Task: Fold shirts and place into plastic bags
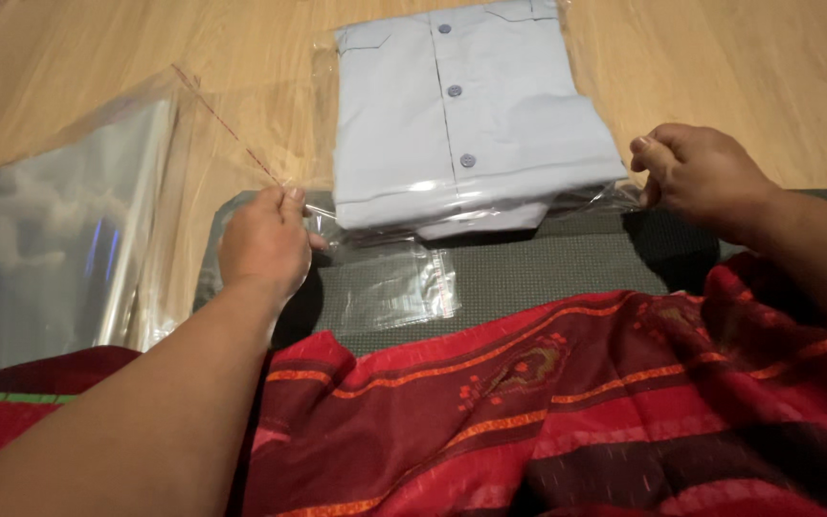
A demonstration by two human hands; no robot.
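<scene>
Folded shirt (476, 115) of pale blue-grey woven cloth, matt and smooth, with small dull buttons down the placket. Sealed in a clear plastic bag (385, 287), thin film, glossy, creased and catching light along the near edge of the wooden floor. Pinched at both near corners by the left hand (265, 244) and right hand (696, 172), bare skin. Floor (748, 67) of light wood, smooth, faint grain, low sheen. Dark green mat (547, 268) of finely textured, matt woven material. Stack of clear bags (50, 230) near the floor's left edge, shiny and reflective. Red patterned cloth (567, 412), soft, draped, slightly sheer, with orange woven stripes.
</scene>
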